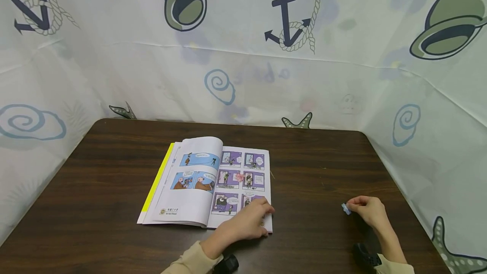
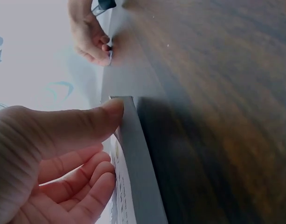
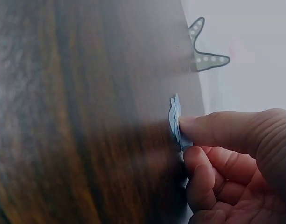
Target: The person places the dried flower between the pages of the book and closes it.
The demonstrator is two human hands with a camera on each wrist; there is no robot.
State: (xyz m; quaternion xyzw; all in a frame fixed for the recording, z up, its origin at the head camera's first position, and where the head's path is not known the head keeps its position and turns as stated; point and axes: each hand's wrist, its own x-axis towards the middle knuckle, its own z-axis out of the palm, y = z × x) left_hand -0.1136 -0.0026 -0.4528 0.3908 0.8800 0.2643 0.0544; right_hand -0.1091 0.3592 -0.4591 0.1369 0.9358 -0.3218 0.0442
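Observation:
An open comic book (image 1: 190, 204) with a yellow-edged cover lies on the dark wooden table. My left hand (image 1: 245, 221) is at its lower right corner. In the left wrist view the thumb (image 2: 94, 122) presses the corner edge, while the curled fingers (image 2: 89, 186) lie against the page side. My right hand (image 1: 370, 211), near the table's right side, pinches a small light blue flower-shaped piece (image 3: 175, 119) between thumb and fingers, just above or at the tabletop; I cannot tell which. A small pink flower-like piece (image 1: 239, 177) shows on the right-hand page, among purple comic panels.
The brown table (image 1: 312, 172) has rounded far corners. A white curtain (image 1: 251, 83) printed with anchors, shells and starfish hangs behind and along both sides. A black wrist device (image 1: 226, 264) is on the left wrist, another (image 1: 365, 255) on the right.

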